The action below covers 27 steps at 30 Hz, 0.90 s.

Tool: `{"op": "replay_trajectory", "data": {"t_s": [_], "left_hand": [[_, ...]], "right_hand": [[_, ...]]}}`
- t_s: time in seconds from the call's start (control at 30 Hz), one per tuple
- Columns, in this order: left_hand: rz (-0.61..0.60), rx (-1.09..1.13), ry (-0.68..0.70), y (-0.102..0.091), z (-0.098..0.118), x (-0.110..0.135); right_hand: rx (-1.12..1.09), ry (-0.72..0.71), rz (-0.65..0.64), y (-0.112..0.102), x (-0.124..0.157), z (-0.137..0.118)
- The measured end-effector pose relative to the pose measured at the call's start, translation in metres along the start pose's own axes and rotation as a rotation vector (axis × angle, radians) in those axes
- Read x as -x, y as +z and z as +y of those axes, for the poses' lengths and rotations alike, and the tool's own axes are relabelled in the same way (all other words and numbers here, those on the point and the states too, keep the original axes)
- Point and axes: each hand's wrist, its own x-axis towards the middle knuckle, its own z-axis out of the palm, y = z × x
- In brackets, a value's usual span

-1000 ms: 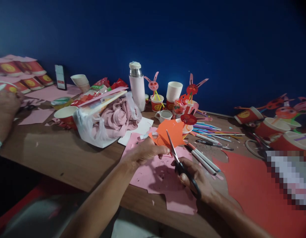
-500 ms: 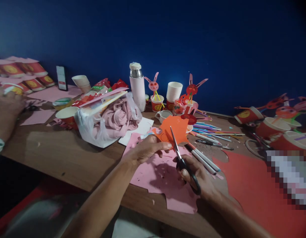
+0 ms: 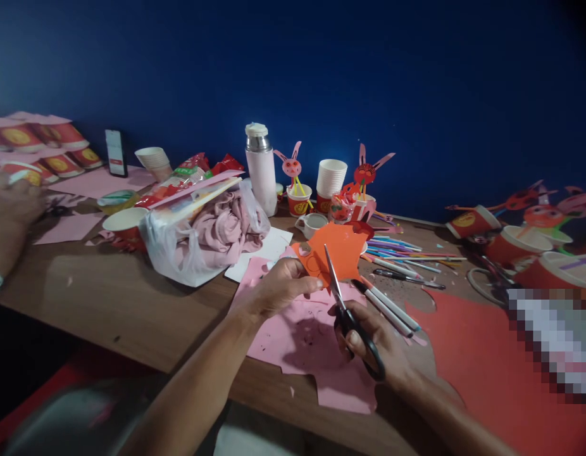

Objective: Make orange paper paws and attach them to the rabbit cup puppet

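Note:
My left hand (image 3: pixel 278 290) pinches a piece of orange paper (image 3: pixel 338 248) and holds it up above a pink sheet (image 3: pixel 302 339) on the wooden table (image 3: pixel 112 304). In my right hand (image 3: pixel 376 342) are black-handled scissors (image 3: pixel 350 320), fingers through the loops, with the blades pointing up into the orange paper's lower edge. Markers and pens (image 3: pixel 392 304) lie just to the right of the scissors.
A plastic bag of pink cloth (image 3: pixel 207 231) lies left of centre. Behind stand a white flask (image 3: pixel 261 168), stacked white cups (image 3: pixel 331 176) and paper-cup rabbit figures (image 3: pixel 295 183). Red cups (image 3: pixel 535 244) and a red sheet (image 3: pixel 487 373) fill the right. Another person's hand (image 3: pixel 11 209) is at far left.
My left hand has turned the orange paper slightly and the scissors have worked a little along its edge. The hand at far left shifted a bit.

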Motion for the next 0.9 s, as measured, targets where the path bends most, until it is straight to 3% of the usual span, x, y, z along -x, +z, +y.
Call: {"op": "replay_trajectory", "data": {"t_s": [0.43,0.73,0.9], "left_hand": [[-0.044,0.046,-0.049,-0.003,0.001,0.001],[-0.071,0.045,-0.049,-0.006,0.005,0.002],[-0.093,0.044,-0.051,-0.009,0.002,0.002]], "right_hand": [[0.107,0.080,0.015,-0.002,-0.001,-0.027],[0.009,0.109,-0.045,0.000,-0.002,-0.007],[0.039,0.187,-0.050,0.001,-0.002,-0.021]]}}
